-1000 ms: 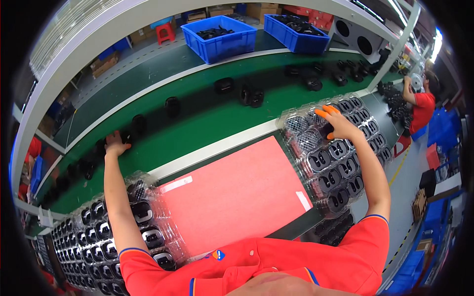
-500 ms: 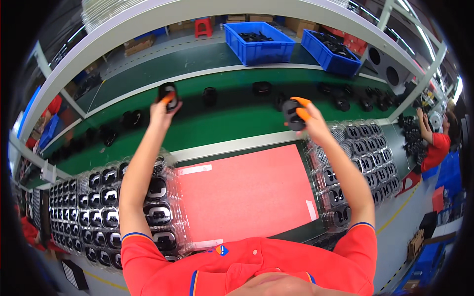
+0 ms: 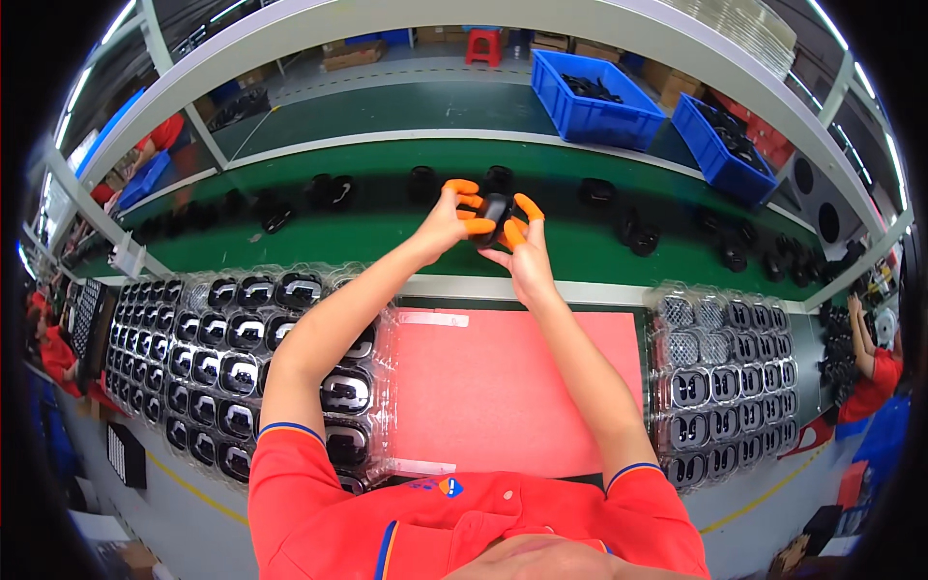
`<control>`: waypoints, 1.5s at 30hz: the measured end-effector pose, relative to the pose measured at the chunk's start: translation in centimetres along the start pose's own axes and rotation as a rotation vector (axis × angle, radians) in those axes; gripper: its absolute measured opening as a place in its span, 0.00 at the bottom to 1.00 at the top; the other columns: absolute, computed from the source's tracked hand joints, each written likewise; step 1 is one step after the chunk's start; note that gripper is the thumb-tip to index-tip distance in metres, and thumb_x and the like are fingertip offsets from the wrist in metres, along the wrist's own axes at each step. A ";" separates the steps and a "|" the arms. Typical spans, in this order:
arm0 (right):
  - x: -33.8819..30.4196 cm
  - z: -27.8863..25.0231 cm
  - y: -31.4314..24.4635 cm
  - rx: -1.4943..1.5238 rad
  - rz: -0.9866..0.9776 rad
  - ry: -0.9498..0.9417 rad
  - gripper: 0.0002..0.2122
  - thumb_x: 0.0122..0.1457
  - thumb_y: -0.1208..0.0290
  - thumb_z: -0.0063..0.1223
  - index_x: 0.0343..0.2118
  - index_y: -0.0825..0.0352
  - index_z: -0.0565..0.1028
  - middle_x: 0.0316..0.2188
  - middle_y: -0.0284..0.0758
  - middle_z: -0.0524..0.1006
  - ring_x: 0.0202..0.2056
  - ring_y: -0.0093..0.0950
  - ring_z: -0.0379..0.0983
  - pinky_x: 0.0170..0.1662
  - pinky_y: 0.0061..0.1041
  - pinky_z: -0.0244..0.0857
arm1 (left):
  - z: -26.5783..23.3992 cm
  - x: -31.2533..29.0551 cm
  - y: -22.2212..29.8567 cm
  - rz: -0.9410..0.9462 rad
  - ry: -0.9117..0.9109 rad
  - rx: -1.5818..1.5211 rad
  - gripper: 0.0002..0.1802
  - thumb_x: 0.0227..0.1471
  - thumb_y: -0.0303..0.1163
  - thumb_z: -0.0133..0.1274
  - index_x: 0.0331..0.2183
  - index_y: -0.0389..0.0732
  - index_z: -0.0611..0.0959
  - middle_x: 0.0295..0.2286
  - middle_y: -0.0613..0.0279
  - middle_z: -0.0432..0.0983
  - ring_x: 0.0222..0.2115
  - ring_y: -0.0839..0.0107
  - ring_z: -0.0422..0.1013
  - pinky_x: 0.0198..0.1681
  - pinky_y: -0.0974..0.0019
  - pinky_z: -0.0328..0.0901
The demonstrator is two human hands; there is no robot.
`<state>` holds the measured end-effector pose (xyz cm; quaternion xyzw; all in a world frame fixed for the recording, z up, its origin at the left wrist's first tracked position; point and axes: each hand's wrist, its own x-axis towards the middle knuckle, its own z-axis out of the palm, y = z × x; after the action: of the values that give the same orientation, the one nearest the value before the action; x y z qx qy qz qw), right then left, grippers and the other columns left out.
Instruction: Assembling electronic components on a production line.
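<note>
Both my hands meet above the green conveyor belt (image 3: 377, 232), with orange finger cots on several fingertips. My left hand (image 3: 443, 224) grips a rounded black plastic shell (image 3: 497, 208) from its left side. From the right and below, my right hand (image 3: 528, 259) grips the same black bundle. Whether it is one part or two pressed together cannot be made out. Just behind it on the belt lies another black part (image 3: 499, 177). A pink mat (image 3: 512, 387) with white tape strips lies between me and the belt.
Clear plastic trays of glossy black parts (image 3: 242, 372) stand at my left. More trays (image 3: 725, 387) with black parts stand right of the mat. Two blue bins (image 3: 599, 121) rest beyond the belt. A white frame beam (image 3: 464, 34) spans overhead. A co-worker (image 3: 870, 377) is at far right.
My hands were apart, each holding a black part; now they have come together at the middle over the belt. The view has turned a little to the left.
</note>
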<state>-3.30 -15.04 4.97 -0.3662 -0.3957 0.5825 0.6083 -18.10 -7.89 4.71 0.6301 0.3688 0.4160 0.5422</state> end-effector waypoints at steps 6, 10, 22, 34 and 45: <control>0.2 -1.2 1.3 0.078 0.010 -0.045 0.21 0.61 0.79 0.32 0.56 0.56 0.50 0.53 0.44 0.58 0.52 0.36 0.62 0.48 0.43 0.67 | 0.8 -0.6 0.6 0.187 -0.032 0.258 0.39 0.37 0.26 0.63 0.51 0.37 0.62 0.44 0.53 0.64 0.44 0.63 0.66 0.43 0.64 0.67; 0.4 -1.7 1.7 0.080 -0.044 -0.080 0.23 0.60 0.77 0.38 0.56 0.56 0.49 0.52 0.43 0.59 0.52 0.36 0.63 0.49 0.44 0.66 | 1.4 -1.0 0.7 0.348 -0.023 0.400 0.33 0.38 0.26 0.62 0.46 0.35 0.66 0.42 0.54 0.65 0.45 0.62 0.66 0.45 0.62 0.67; 1.7 -3.3 -0.6 -0.109 -0.117 0.011 0.23 0.54 0.86 0.31 0.54 0.62 0.59 0.41 0.39 0.71 0.38 0.29 0.73 0.38 0.32 0.73 | -0.8 -0.4 1.9 -0.029 0.014 -0.234 0.28 0.51 0.32 0.43 0.54 0.43 0.60 0.49 0.56 0.63 0.43 0.70 0.67 0.44 0.66 0.66; 5.3 -19.0 -1.5 -1.316 -0.388 0.258 0.16 0.51 0.82 0.46 0.44 0.67 0.71 0.39 0.42 0.73 0.39 0.34 0.73 0.41 0.28 0.68 | -18.9 2.9 -5.8 -0.506 0.249 1.308 0.44 0.44 0.47 0.52 0.59 0.48 0.53 0.54 0.38 0.55 0.53 0.44 0.57 0.54 0.48 0.54; -7.8 -22.5 -17.6 -1.434 -0.197 0.021 0.16 0.53 0.75 0.50 0.46 0.65 0.71 0.44 0.37 0.72 0.43 0.30 0.70 0.45 0.27 0.64 | -19.0 3.5 -6.8 -0.509 0.099 1.379 0.44 0.43 0.46 0.55 0.59 0.54 0.56 0.57 0.35 0.46 0.57 0.43 0.50 0.58 0.53 0.49</control>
<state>24.43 -23.43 11.05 -0.6434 -0.7058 0.1185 0.2718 -34.38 3.36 -0.29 0.7032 0.7055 -0.0213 0.0853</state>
